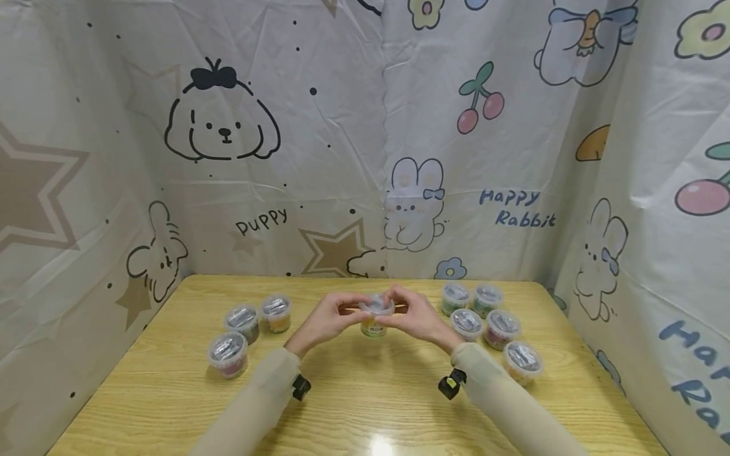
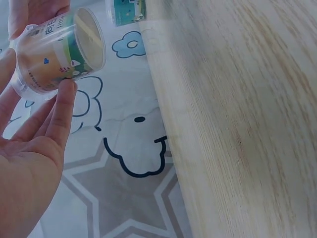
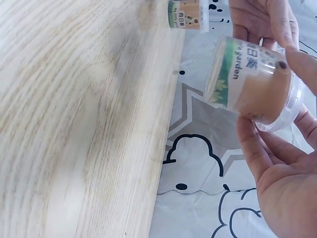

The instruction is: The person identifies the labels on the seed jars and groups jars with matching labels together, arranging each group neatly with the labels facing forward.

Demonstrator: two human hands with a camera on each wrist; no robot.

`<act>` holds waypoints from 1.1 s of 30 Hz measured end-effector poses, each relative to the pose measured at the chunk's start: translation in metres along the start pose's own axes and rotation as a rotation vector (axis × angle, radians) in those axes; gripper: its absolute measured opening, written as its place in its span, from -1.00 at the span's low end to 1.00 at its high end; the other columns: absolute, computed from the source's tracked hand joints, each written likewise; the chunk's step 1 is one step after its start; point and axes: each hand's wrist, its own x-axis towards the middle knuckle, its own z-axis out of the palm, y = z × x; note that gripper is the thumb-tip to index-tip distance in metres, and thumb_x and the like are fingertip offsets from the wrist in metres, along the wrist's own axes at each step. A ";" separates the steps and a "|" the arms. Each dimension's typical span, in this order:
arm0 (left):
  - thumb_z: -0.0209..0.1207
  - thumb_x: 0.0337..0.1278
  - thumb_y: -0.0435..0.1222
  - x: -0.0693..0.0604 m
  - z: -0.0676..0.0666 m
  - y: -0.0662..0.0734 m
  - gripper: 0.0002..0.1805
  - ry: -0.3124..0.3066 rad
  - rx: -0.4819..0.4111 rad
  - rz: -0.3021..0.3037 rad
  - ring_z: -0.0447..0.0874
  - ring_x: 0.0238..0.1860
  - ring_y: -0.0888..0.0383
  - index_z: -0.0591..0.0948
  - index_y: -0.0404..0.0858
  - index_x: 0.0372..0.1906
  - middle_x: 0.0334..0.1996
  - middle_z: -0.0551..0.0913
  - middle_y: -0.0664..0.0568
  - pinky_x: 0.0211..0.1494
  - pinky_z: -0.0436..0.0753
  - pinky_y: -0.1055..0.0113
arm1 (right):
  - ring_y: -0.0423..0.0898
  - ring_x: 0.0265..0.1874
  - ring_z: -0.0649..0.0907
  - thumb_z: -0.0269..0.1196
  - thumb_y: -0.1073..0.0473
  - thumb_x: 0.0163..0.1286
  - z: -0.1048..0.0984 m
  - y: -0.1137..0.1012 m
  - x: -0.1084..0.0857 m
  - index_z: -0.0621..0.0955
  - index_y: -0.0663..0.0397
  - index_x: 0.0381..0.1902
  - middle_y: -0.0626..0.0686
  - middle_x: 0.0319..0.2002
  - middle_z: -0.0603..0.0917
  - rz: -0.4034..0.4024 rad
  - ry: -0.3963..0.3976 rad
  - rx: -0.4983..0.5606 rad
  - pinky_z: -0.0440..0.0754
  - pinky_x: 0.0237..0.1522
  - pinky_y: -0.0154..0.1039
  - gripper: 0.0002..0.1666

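Note:
A small clear plastic cup with a printed label is held between both hands near the middle of the table. Its contents look orange-tan in the left wrist view, where the cup shows its pale base raised off the wood. The left hand grips the cup's left side around the clear lid, thumb toward me. From the other side the right hand holds it the same way, fingertips at the lid rim. Green and white print on the cup reads partly "garden". Fingers cover much of the rim.
Three similar lidded cups, among them an orange one, stand on the left of the wooden table. Several more, including a pinkish-red one, are grouped on the right. A printed cloth hangs behind and on both sides.

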 end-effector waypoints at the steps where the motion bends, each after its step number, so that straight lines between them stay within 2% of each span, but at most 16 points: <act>1: 0.30 0.21 -0.19 0.000 0.001 0.000 -0.65 -0.001 0.001 0.003 0.64 0.11 0.04 0.67 -0.12 0.09 0.14 0.64 -0.03 0.12 0.66 0.25 | -0.06 -0.06 0.68 0.48 0.02 0.16 -0.001 0.000 0.000 0.54 -0.03 -0.27 -0.01 -0.01 0.65 -0.007 0.002 -0.002 0.67 0.00 -0.11 -0.65; 4: 0.33 0.18 -0.22 0.001 0.002 0.002 -0.69 -0.001 0.015 0.017 0.64 0.12 0.02 0.68 -0.12 0.03 0.13 0.65 -0.03 0.08 0.67 0.28 | -0.02 0.05 0.65 0.51 0.01 0.11 -0.004 0.001 -0.002 0.51 -0.03 -0.34 0.00 0.08 0.65 -0.022 0.003 -0.002 0.64 0.11 -0.09 -0.62; 8: 0.37 0.12 -0.27 0.002 0.005 0.004 -0.78 0.008 0.033 0.037 0.67 0.06 -0.03 0.68 -0.18 -0.13 0.05 0.67 -0.08 0.00 0.70 0.31 | 0.06 0.18 0.60 0.53 0.03 0.07 -0.009 0.001 -0.005 0.47 -0.02 -0.42 0.04 0.21 0.60 -0.028 -0.016 -0.029 0.62 0.14 -0.05 -0.58; 12: 0.40 0.06 -0.30 0.004 0.010 0.006 -0.81 0.013 0.067 0.054 0.70 0.00 -0.03 0.64 -0.22 -0.24 -0.03 0.68 -0.11 -0.02 0.71 0.30 | 0.09 0.19 0.59 0.54 -0.01 0.05 -0.014 0.000 -0.009 0.46 -0.02 -0.45 0.10 0.26 0.56 -0.031 -0.037 -0.085 0.62 0.14 -0.04 -0.56; 17: 0.42 0.03 -0.30 0.006 0.016 0.009 -0.79 -0.001 0.111 0.079 0.70 -0.02 -0.02 0.60 -0.23 -0.29 -0.07 0.69 -0.10 0.03 0.70 0.18 | 0.08 0.16 0.61 0.54 -0.03 0.04 -0.019 0.001 -0.013 0.47 -0.04 -0.47 0.10 0.25 0.57 -0.029 -0.044 -0.131 0.64 0.12 -0.07 -0.56; 25: 0.43 0.04 -0.26 0.008 0.022 0.013 -0.76 -0.025 0.188 0.122 0.68 -0.04 0.04 0.57 -0.20 -0.29 -0.11 0.69 -0.04 0.05 0.69 0.15 | 0.10 0.15 0.62 0.55 0.07 0.02 -0.024 0.006 -0.016 0.48 -0.05 -0.48 0.15 0.20 0.60 -0.075 -0.054 -0.110 0.65 0.09 -0.19 -0.59; 30: 0.42 0.04 -0.28 0.010 0.025 0.013 -0.76 -0.047 0.222 0.131 0.69 -0.02 0.05 0.54 -0.17 -0.32 -0.07 0.70 -0.05 0.09 0.67 0.06 | 0.11 0.16 0.61 0.54 -0.02 0.05 -0.029 0.008 -0.018 0.51 -0.09 -0.45 0.17 0.22 0.58 -0.107 -0.072 -0.132 0.66 0.07 -0.19 -0.61; 33: 0.42 0.04 -0.28 0.011 0.028 0.013 -0.76 -0.067 0.262 0.153 0.69 -0.01 0.08 0.53 -0.16 -0.34 -0.08 0.70 -0.01 0.09 0.68 0.15 | 0.09 0.18 0.60 0.53 -0.09 0.05 -0.033 0.007 -0.019 0.51 -0.11 -0.46 0.14 0.22 0.58 -0.126 -0.104 -0.188 0.66 0.07 -0.15 -0.59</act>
